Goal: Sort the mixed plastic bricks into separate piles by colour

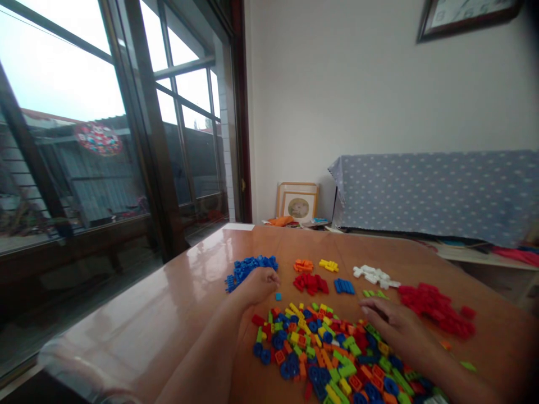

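Hands [261,283] around mixed toy bricks [311,342]

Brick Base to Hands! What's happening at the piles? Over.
Left hand beside blue pile. Right hand by mixed bricks; grips unclear. Small blue piece sits between piles. Over.

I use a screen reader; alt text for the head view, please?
A person's left hand is beside blue toy pieces, the right hand by a multicolored heap, on a glossy brown table with single-color piles beyond.

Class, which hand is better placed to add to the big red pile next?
Probably the right hand: it's nearer the big red pile; the left hand is beside the large blue pile.
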Demonstrator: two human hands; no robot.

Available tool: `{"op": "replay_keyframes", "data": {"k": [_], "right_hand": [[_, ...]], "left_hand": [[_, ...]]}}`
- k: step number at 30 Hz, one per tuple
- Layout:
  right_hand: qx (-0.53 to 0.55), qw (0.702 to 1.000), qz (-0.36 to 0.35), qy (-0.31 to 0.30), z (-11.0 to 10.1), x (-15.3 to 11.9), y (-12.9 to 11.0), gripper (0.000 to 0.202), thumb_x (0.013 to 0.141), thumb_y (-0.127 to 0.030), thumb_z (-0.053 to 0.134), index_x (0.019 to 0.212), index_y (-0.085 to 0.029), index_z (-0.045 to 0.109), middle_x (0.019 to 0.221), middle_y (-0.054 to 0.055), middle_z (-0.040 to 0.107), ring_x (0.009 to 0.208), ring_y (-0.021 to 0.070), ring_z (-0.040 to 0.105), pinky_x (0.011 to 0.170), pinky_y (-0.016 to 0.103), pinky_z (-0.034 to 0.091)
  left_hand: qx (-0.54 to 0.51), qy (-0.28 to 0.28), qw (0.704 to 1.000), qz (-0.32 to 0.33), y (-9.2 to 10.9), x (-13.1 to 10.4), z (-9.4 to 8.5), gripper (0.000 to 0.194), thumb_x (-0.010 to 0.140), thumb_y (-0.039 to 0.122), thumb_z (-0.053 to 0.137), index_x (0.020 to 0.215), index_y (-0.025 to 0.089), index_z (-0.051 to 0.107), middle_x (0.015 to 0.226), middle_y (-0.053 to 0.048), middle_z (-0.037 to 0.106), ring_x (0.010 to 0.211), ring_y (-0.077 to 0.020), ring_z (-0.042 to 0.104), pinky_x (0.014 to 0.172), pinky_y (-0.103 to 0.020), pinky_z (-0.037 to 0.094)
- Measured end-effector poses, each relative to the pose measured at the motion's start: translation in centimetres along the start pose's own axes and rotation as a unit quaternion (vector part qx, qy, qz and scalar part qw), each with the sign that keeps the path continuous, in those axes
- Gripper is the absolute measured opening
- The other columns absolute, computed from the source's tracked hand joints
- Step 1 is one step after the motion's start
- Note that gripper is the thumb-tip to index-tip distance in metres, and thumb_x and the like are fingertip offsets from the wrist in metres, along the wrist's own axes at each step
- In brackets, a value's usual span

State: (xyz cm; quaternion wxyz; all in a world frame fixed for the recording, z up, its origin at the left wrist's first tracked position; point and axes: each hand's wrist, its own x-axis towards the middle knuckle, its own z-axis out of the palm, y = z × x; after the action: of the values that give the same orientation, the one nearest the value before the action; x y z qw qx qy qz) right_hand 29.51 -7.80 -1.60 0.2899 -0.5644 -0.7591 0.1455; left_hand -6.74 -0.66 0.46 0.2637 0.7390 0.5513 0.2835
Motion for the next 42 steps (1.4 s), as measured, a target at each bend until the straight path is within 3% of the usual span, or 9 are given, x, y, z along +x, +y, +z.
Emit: {"op": "replay_keyframes", "data": {"k": [9,16,21,24,27,31,35,38,42], "right_hand": [[0.006,0.999,-0.029,-0.017,0.0,-0.1,-0.6,0.038,0.092,-0.05,0.042,0.103,-0.023,0.067,0.097,0.006,0.072,0.09,0.0254,0.066,0.078,0.035,0.05],[0.002,1.0,-0.03,-0.005,0.0,-0.2,-0.5,0.037,0.092,-0.05,0.042,0.101,-0.023,0.067,0.098,0.006,0.072,0.091,0.0255,0.065,0.078,0.034,0.051],[0.012,1.0,-0.022,-0.004,0.0,-0.1,-0.6,0.036,0.091,-0.049,0.044,0.099,-0.024,0.068,0.096,0.006,0.073,0.089,0.0257,0.066,0.077,0.034,0.051],[0.019,1.0,-0.018,0.0,-0.1,-0.1,-0.6,0.036,0.089,-0.05,0.045,0.096,-0.023,0.069,0.096,0.007,0.073,0.089,0.0267,0.066,0.077,0.035,0.052],[0.016,1.0,-0.017,-0.003,0.0,-0.1,-0.3,0.037,0.09,-0.05,0.044,0.098,-0.024,0.069,0.098,0.007,0.073,0.092,0.0271,0.066,0.079,0.036,0.052],[0.008,1.0,-0.019,-0.008,0.3,0.0,0.1,0.037,0.092,-0.05,0.042,0.101,-0.025,0.067,0.101,0.006,0.072,0.094,0.0263,0.065,0.081,0.036,0.051],[0.008,1.0,-0.01,-0.008,0.2,-0.1,0.1,0.038,0.092,-0.051,0.043,0.102,-0.024,0.067,0.102,0.006,0.072,0.096,0.027,0.065,0.083,0.036,0.051],[0.008,1.0,-0.005,-0.005,-0.1,-0.1,-0.2,0.038,0.092,-0.051,0.042,0.102,-0.024,0.067,0.101,0.007,0.072,0.096,0.0276,0.065,0.082,0.037,0.052],[0.012,1.0,-0.001,0.002,-0.3,-0.1,-0.3,0.037,0.091,-0.051,0.044,0.103,-0.024,0.068,0.101,0.006,0.073,0.093,0.0262,0.066,0.079,0.035,0.052]], "left_hand": [[0.07,-0.19,0.977,0.071,2.7,-1.4,2.5,0.022,0.069,0.022,0.06,0.087,0.018,0.073,0.077,0.002,0.07,0.066,-0.0121,0.059,0.053,-0.019,0.036],[0.152,-0.197,0.966,0.075,4.1,-2.0,2.4,0.014,0.067,0.027,0.065,0.077,0.02,0.071,0.078,0.001,0.07,0.067,-0.0129,0.059,0.051,-0.019,0.033],[0.142,-0.198,0.968,0.062,4.5,-2.2,2.6,0.014,0.065,0.025,0.064,0.076,0.02,0.071,0.075,0.001,0.069,0.064,-0.0129,0.058,0.05,-0.019,0.033],[0.086,-0.154,0.983,0.041,3.3,-1.7,1.8,0.015,0.067,0.026,0.064,0.077,0.018,0.071,0.069,0.002,0.067,0.063,-0.0128,0.058,0.05,-0.02,0.034],[0.025,0.013,1.0,0.003,1.3,-0.6,0.5,0.013,0.067,0.024,0.066,0.077,0.017,0.07,0.069,0.002,0.066,0.062,-0.0116,0.058,0.051,-0.019,0.036],[0.021,0.123,0.99,-0.057,-1.3,0.7,-1.3,0.016,0.078,0.022,0.056,0.086,0.014,0.067,0.068,-0.001,0.064,0.059,-0.0113,0.057,0.05,-0.019,0.037],[0.034,0.203,0.973,-0.106,-2.5,1.2,-2.3,0.027,0.085,0.024,0.051,0.104,0.012,0.064,0.08,-0.006,0.068,0.065,-0.0137,0.061,0.053,-0.02,0.039],[0.052,0.225,0.968,-0.098,-2.0,1.0,-2.1,0.031,0.084,0.025,0.052,0.11,0.012,0.062,0.091,-0.008,0.069,0.075,-0.0157,0.063,0.059,-0.022,0.042],[0.065,0.157,0.985,-0.019,-0.2,0.4,-0.5,0.025,0.077,0.017,0.055,0.097,0.018,0.07,0.086,-0.002,0.071,0.077,-0.0143,0.063,0.066,-0.021,0.043]]}}
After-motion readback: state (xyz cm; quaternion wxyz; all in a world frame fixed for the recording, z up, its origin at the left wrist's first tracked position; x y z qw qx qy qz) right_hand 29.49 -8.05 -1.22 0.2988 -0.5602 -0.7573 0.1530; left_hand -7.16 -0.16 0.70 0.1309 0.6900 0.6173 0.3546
